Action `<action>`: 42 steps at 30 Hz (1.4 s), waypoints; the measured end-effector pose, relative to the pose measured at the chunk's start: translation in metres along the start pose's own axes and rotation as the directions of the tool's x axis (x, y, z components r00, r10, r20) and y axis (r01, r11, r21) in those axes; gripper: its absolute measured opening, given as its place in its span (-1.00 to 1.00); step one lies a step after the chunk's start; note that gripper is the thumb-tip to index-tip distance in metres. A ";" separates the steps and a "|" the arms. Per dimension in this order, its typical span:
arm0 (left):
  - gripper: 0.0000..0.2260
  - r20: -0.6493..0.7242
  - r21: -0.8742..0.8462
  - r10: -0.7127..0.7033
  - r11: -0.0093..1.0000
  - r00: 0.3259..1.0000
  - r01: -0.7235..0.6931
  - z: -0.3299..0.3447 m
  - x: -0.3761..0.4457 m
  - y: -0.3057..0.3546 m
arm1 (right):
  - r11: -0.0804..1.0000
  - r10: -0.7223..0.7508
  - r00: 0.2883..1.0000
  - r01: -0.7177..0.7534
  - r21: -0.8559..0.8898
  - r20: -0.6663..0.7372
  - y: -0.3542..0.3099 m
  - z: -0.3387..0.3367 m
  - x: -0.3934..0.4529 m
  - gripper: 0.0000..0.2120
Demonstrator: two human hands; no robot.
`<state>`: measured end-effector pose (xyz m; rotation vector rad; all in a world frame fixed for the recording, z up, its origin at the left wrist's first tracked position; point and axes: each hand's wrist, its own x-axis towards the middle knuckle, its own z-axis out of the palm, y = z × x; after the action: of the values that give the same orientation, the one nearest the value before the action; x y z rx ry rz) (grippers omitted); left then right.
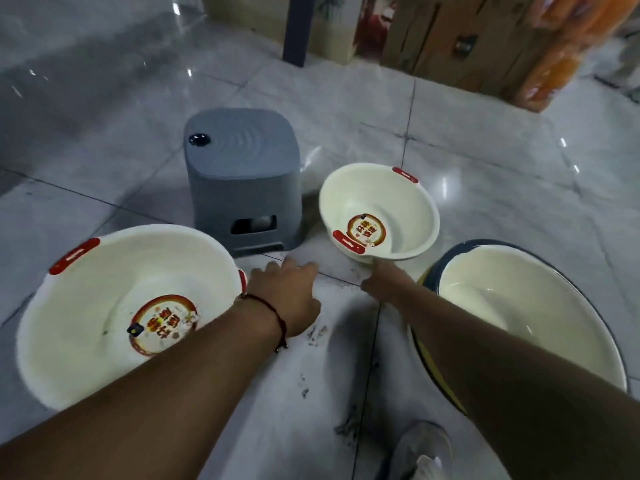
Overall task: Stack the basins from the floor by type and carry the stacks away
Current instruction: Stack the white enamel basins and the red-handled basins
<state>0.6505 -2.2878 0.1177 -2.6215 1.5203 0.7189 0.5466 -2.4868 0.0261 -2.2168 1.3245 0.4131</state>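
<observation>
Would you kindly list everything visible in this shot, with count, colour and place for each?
Large basin: one, cream with red handles and a round label, floor at left.
Small basin: one, cream with red handles and a round label, centre, tilted up at the right hand.
Dark-rimmed basin: one showing, cream inside with a dark rim, floor at right; a yellow edge shows beneath it.
Stool: one, grey plastic, behind the basins.
Cardboard boxes: several, brown, top right.
Floor: grey marbled tiles.
Shoe: one, light, bottom edge.
Bracelet: one, red cord, left wrist.
Left hand: open, above the floor.
Right hand: holds the small basin's near rim.
</observation>
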 end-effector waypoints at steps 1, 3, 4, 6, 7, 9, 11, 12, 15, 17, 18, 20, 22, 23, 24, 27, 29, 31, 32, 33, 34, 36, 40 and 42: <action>-0.42 0.009 0.011 -0.001 1.000 1.000 0.001 0.003 0.009 0.005 | 1.000 0.007 1.000 -0.007 -0.028 -0.002 0.001 0.002 0.010 -0.57; -0.44 0.011 0.040 -0.001 0.999 1.000 0.001 0.008 0.022 0.012 | 0.994 0.030 0.999 -0.029 -0.103 0.013 0.003 0.007 0.031 -0.36; -0.45 0.012 0.051 0.004 0.999 1.000 -0.005 0.012 0.029 0.015 | 0.991 0.039 0.999 -0.036 -0.128 0.020 0.004 0.009 0.042 -0.28; -0.45 0.019 0.063 0.014 0.998 1.000 -0.015 0.019 0.040 0.018 | 0.987 0.030 1.000 -0.028 -0.161 0.008 0.005 0.015 0.066 -0.20; -0.45 0.032 0.071 0.019 0.997 0.999 -0.022 0.024 0.043 0.019 | 0.984 0.022 1.000 -0.020 -0.179 0.007 0.006 0.018 0.077 -0.18; -0.44 0.061 0.088 0.024 0.996 0.998 -0.030 0.031 0.046 0.018 | 0.987 0.020 1.000 -0.020 -0.162 0.000 0.007 0.025 0.090 -0.20; -0.44 0.081 0.089 0.018 0.996 0.997 -0.025 0.037 0.048 0.013 | 0.994 0.015 0.998 -0.022 -0.107 -0.063 0.008 0.028 0.094 -0.34; -0.45 0.087 0.085 0.014 0.996 0.996 -0.022 0.039 0.048 0.010 | 0.996 0.028 0.994 -0.038 -0.087 -0.108 0.008 0.029 0.092 -0.44; -0.49 0.116 0.064 0.002 0.998 0.993 -0.010 0.040 0.048 0.001 | 0.990 0.140 0.959 -0.140 0.016 -0.247 0.010 0.035 0.070 -0.55; -0.51 0.125 0.048 -0.023 0.999 0.992 0.018 0.038 0.048 -0.004 | 0.920 0.328 0.863 -0.199 0.339 -0.385 0.016 0.048 0.050 -0.59; -0.52 0.122 0.044 -0.033 0.999 0.992 0.027 0.037 0.048 -0.006 | 0.813 0.461 0.807 -0.219 0.539 -0.368 0.018 0.054 0.041 -0.52; -0.53 0.134 0.036 -0.040 0.999 0.990 0.035 0.036 0.045 -0.009 | 0.489 0.668 0.733 -0.303 0.818 -0.128 0.018 0.062 0.030 -0.26; -0.52 0.153 0.037 -0.043 0.999 0.987 0.037 0.032 0.038 -0.012 | 0.001 0.634 0.724 -0.354 0.935 0.273 0.012 0.057 0.028 -0.21; -0.51 0.164 0.037 -0.043 0.999 0.986 0.038 0.030 0.036 -0.013 | -0.203 0.514 0.747 -0.372 0.906 0.422 0.009 0.052 0.031 -0.31; -0.50 0.172 0.036 -0.046 0.999 0.984 0.040 0.028 0.031 -0.015 | -0.308 0.428 0.763 -0.380 0.872 0.484 0.004 0.046 0.030 -0.44; -0.50 0.174 0.032 -0.058 0.998 0.983 0.053 0.017 0.019 -0.022 | -0.340 0.374 0.772 -0.402 0.850 0.514 -0.015 0.021 0.024 -0.67; -0.53 0.167 0.029 -0.063 0.998 0.984 0.059 0.006 0.011 -0.028 | -0.345 0.384 0.761 -0.408 0.846 0.523 -0.019 0.004 0.017 -0.81; -0.53 0.141 0.018 -0.069 0.998 0.988 0.068 -0.008 -0.001 -0.035 | -0.357 0.418 0.739 -0.402 0.843 0.529 -0.019 -0.016 0.003 -0.76; -0.52 0.127 0.001 -0.074 0.997 0.989 0.074 -0.016 -0.008 -0.037 | -0.358 0.444 0.724 -0.397 0.845 0.528 -0.016 -0.026 -0.005 -0.70; -0.53 0.116 -0.026 -0.077 0.996 0.990 0.080 -0.022 -0.014 -0.039 | -0.334 0.453 0.730 -0.393 0.857 0.511 -0.013 -0.036 -0.015 -0.68; -0.55 0.101 -0.051 -0.081 0.995 0.992 0.087 -0.029 -0.024 -0.041 | -0.294 0.445 0.748 -0.398 0.869 0.493 -0.009 -0.045 -0.029 -0.73; -0.60 0.057 -0.106 -0.074 0.991 0.996 0.080 -0.041 -0.044 -0.043 | -0.195 0.375 0.800 -0.425 0.884 0.468 -0.004 -0.058 -0.059 -0.85; -0.63 0.006 -0.328 -0.087 0.941 0.996 0.084 -0.050 -0.082 -0.053 | -0.016 0.313 0.865 -0.409 0.912 0.393 0.006 -0.065 -0.116 -0.64; -0.62 -0.011 -0.502 -0.154 0.855 0.988 0.128 -0.050 -0.100 -0.071 | 0.046 0.302 0.885 -0.384 0.922 0.353 0.007 -0.073 -0.141 -0.52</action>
<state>0.6863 -2.1810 0.1879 -3.0954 1.2627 1.1805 0.4733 -2.4296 0.1556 -0.6726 1.4231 -0.2661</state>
